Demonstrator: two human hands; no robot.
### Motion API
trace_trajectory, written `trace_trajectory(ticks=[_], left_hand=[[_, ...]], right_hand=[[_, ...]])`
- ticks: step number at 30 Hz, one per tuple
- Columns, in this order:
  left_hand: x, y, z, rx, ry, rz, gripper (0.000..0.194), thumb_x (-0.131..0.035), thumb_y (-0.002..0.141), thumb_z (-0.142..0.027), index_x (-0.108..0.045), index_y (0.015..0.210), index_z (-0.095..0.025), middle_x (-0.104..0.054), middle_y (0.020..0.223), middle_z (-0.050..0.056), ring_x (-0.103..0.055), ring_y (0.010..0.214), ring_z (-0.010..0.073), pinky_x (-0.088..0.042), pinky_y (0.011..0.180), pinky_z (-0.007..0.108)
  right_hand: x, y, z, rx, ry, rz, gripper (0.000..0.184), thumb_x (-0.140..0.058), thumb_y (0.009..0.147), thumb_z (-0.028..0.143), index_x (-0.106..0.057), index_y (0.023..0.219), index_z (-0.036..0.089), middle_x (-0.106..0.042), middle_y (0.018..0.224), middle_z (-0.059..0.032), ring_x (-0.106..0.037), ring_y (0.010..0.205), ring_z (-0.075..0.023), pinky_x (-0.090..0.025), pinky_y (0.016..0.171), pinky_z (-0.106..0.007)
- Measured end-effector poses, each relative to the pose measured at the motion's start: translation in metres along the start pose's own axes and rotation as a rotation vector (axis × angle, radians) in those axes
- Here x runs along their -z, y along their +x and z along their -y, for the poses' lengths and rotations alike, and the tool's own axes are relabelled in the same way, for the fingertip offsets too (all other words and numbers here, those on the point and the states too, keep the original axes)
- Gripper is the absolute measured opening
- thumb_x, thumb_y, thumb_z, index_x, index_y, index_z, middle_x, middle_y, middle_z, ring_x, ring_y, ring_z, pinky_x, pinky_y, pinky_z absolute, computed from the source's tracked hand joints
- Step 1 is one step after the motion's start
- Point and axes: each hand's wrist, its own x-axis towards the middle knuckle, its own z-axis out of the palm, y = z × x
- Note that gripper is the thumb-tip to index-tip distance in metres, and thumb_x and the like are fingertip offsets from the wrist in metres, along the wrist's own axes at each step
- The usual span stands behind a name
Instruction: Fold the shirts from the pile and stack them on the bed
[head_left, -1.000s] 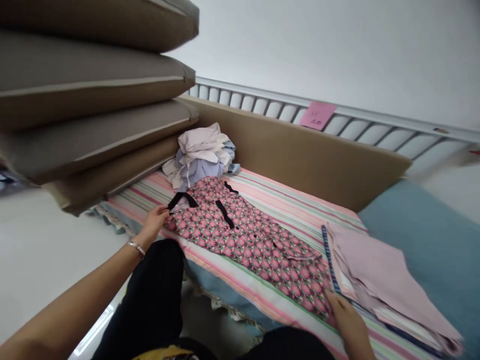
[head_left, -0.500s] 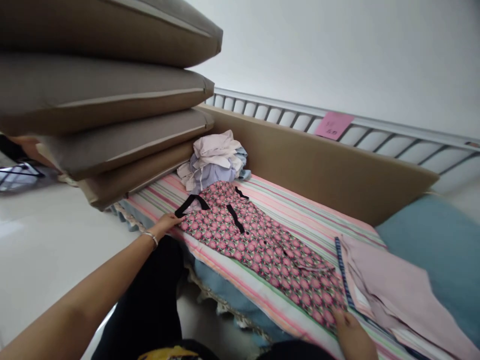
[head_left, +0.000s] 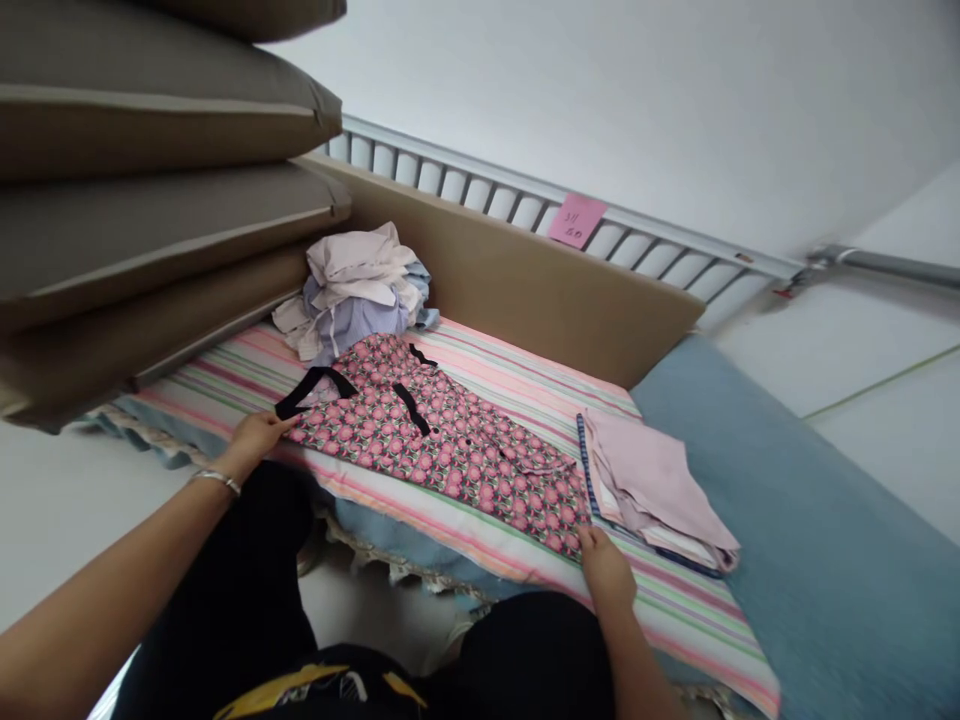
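A pink floral shirt [head_left: 450, 440] with black trim lies folded lengthwise along the striped cloth [head_left: 480, 535]. My left hand [head_left: 256, 440], a bracelet at its wrist, pinches the shirt's near edge close to the black collar. At the opposite end, the fingers of my right hand [head_left: 606, 570] are closed on the shirt's near hem corner. Right of the hem sits a stack of folded clothes [head_left: 645, 480] with a light pink piece on top. Beyond the collar end lies a crumpled heap of pale clothes [head_left: 367, 285].
Thick brown cushions [head_left: 172, 230] are piled at the left. A brown board [head_left: 517, 275] leans along the back below a grey railing [head_left: 472, 190] bearing a pink paper note [head_left: 577, 220]. Blue fabric [head_left: 810, 530] covers the surface at the right.
My view has swung to the right, bringing the whole folded stack and a wall pipe into sight. Both hands keep their hold on the shirt, which looks unchanged.
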Motion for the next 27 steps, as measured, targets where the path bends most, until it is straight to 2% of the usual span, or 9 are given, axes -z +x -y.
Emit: trace_trajectory(ticks=[3,7,9,12,15,17,20,22,27], left_hand=[[0.003,-0.002,-0.005,-0.061,0.219,-0.038,0.038,-0.061,0.069,-0.052,-0.053,0.052,-0.018,-0.048,0.046,0.000,-0.046,0.050,0.0157,-0.024,0.048,0.025],[0.007,-0.005,-0.007,-0.097,0.353,0.001,0.036,-0.057,0.075,-0.051,-0.059,0.061,-0.018,-0.059,0.059,0.005,-0.056,0.061,0.0210,-0.031,0.052,0.026],[0.008,-0.012,-0.011,-0.178,0.390,-0.134,0.031,-0.056,0.077,-0.046,-0.063,0.075,-0.016,-0.064,0.074,0.011,-0.059,0.075,0.0258,-0.039,0.061,0.029],[0.000,-0.031,-0.025,-0.482,0.400,-0.322,0.036,-0.052,0.083,-0.040,-0.060,0.106,-0.013,-0.061,0.108,0.018,-0.054,0.106,0.0307,-0.041,0.087,0.037],[-0.024,-0.052,-0.042,-0.801,0.407,-0.172,0.047,-0.046,0.087,-0.040,-0.050,0.127,-0.017,-0.046,0.136,0.015,-0.037,0.128,0.0283,-0.028,0.105,0.040],[-0.045,-0.062,-0.049,-0.887,0.454,-0.043,0.052,-0.046,0.087,-0.043,-0.044,0.135,-0.023,-0.035,0.146,0.009,-0.024,0.136,0.0279,-0.021,0.109,0.044],[-0.070,-0.067,-0.051,-0.837,0.560,0.126,0.055,-0.046,0.086,-0.049,-0.040,0.137,-0.031,-0.027,0.150,0.006,-0.016,0.139,0.0316,-0.012,0.109,0.054],[-0.079,-0.065,-0.048,-0.774,0.623,0.221,0.057,-0.046,0.085,-0.051,-0.039,0.138,-0.031,-0.027,0.150,0.007,-0.017,0.138,0.0339,-0.009,0.106,0.060],[-0.084,-0.059,-0.044,-0.750,0.654,0.303,0.062,-0.047,0.084,-0.052,-0.033,0.141,-0.032,-0.025,0.150,0.010,-0.015,0.138,0.0356,-0.007,0.104,0.064]], right_hand=[[0.000,0.001,0.000,-0.002,-0.007,0.008,0.045,-0.026,0.089,0.047,-0.063,0.099,0.023,-0.069,0.096,-0.0112,-0.065,0.078,-0.0231,-0.042,0.063,-0.031],[0.002,-0.003,-0.003,-0.009,-0.001,0.019,0.042,-0.027,0.088,0.044,-0.063,0.094,0.022,-0.070,0.091,-0.0112,-0.065,0.077,-0.0239,-0.043,0.063,-0.032],[0.004,-0.007,-0.003,-0.051,-0.006,0.002,0.043,-0.025,0.088,0.040,-0.063,0.095,0.019,-0.069,0.090,-0.0140,-0.065,0.078,-0.0268,-0.044,0.064,-0.035],[0.005,-0.011,0.004,0.015,0.001,-0.207,0.045,-0.025,0.087,0.034,-0.060,0.106,0.013,-0.066,0.099,-0.0185,-0.062,0.090,-0.0311,-0.045,0.075,-0.041],[-0.003,-0.009,0.022,0.409,0.068,-0.384,0.050,-0.029,0.087,0.037,-0.052,0.120,0.007,-0.055,0.123,-0.0200,-0.047,0.119,-0.0286,-0.038,0.097,-0.041],[-0.015,-0.006,0.034,0.572,0.058,-0.274,0.052,-0.033,0.086,0.039,-0.049,0.126,0.010,-0.045,0.137,-0.0162,-0.035,0.131,-0.0258,-0.032,0.104,-0.043],[-0.030,-0.001,0.038,0.514,-0.018,-0.025,0.051,-0.039,0.084,0.041,-0.048,0.130,0.020,-0.039,0.143,-0.0098,-0.032,0.133,-0.0261,-0.031,0.104,-0.048],[-0.034,0.003,0.033,0.476,0.002,0.034,0.052,-0.038,0.085,0.042,-0.048,0.130,0.019,-0.040,0.142,-0.0095,-0.033,0.133,-0.0254,-0.031,0.105,-0.046],[-0.023,0.018,0.030,0.438,0.181,-0.180,0.053,-0.027,0.088,0.043,-0.055,0.120,0.010,-0.056,0.126,-0.0139,-0.048,0.120,-0.0224,-0.033,0.105,-0.036]])
